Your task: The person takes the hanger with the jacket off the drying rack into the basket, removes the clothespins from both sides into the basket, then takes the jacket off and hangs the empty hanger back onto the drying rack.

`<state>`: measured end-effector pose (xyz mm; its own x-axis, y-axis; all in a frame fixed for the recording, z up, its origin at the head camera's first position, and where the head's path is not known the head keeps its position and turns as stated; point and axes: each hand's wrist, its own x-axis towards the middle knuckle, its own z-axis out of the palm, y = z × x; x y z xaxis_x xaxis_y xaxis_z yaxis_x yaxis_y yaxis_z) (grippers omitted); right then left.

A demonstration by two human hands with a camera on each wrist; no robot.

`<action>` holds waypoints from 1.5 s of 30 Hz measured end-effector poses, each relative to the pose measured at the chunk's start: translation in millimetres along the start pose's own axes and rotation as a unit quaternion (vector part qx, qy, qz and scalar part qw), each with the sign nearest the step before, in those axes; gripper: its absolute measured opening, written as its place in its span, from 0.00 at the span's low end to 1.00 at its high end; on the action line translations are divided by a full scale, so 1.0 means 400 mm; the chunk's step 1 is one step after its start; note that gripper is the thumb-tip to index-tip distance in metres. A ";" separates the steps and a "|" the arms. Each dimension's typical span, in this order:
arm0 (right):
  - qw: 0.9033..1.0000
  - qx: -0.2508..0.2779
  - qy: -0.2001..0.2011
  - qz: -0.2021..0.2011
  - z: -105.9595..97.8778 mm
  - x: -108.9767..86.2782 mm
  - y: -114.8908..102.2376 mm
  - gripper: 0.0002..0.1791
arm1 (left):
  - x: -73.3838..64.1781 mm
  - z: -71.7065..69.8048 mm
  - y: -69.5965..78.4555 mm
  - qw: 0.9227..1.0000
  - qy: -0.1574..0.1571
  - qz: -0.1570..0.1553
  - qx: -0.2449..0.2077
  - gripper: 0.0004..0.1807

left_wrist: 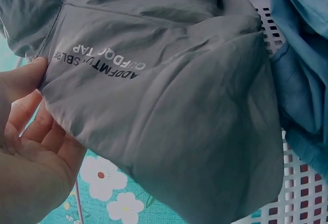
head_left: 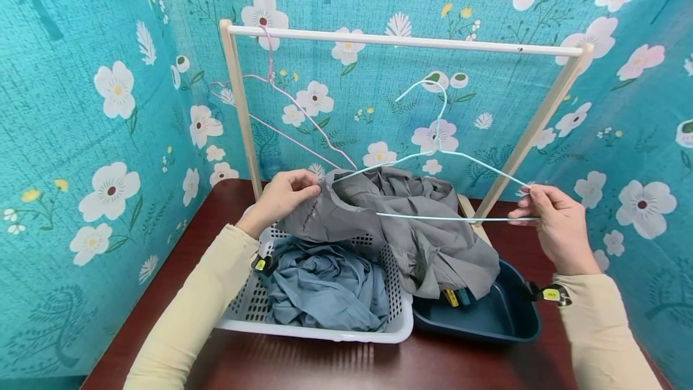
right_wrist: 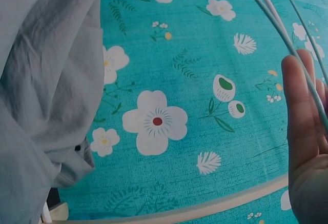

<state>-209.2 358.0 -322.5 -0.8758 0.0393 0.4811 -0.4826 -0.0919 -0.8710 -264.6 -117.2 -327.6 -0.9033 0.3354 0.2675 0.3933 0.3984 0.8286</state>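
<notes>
My left hand (head_left: 283, 196) pinches the edge of a grey garment (head_left: 428, 239) near its neckline, thumb on top. Printed lettering shows on the cloth beside those fingers in the left wrist view. At the right, my right hand (head_left: 560, 227) grips one end of a pale mint wire hanger (head_left: 476, 163), its hook pointing up. The hanger's other end runs into the garment's neck opening and is hidden by the cloth. The garment hangs in folds above a white basket (head_left: 397, 334) and a dark blue bin (head_left: 487, 334).
A crumpled blue-grey cloth (head_left: 330, 294) lies in the basket. Behind stands a wooden rack with a white rail (head_left: 400, 40), a pink hanger (head_left: 303, 110) hooked at its left. Something yellow (head_left: 450, 298) shows in the bin. The dark red table (head_left: 303, 366) carries these.
</notes>
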 end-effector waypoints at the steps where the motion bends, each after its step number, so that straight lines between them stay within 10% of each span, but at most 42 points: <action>1: 1.000 0.000 -0.002 -0.001 -0.004 0.001 0.000 0.12 | -0.001 -0.001 -0.001 1.000 -0.002 0.000 -0.003 0.08; 21: 1.000 -0.002 0.010 0.005 -0.044 -0.005 0.000 0.13 | -0.014 -0.004 -0.008 0.998 -0.025 -0.020 0.047 0.10; 33: 1.000 -0.002 0.017 0.013 -0.064 -0.010 -0.004 0.12 | -0.028 -0.002 -0.037 0.976 -0.197 0.028 0.091 0.06; 45: 0.999 -0.039 0.012 0.023 -0.067 -0.005 0.002 0.12 | -0.030 0.085 -0.056 0.945 -0.288 0.043 0.146 0.11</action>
<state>-208.2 384.6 -326.9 -0.8965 0.0609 0.4388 -0.4404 -0.0159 -0.8977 -256.7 -101.0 -366.1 -0.6561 0.7527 -0.0549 0.5674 0.5399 0.6218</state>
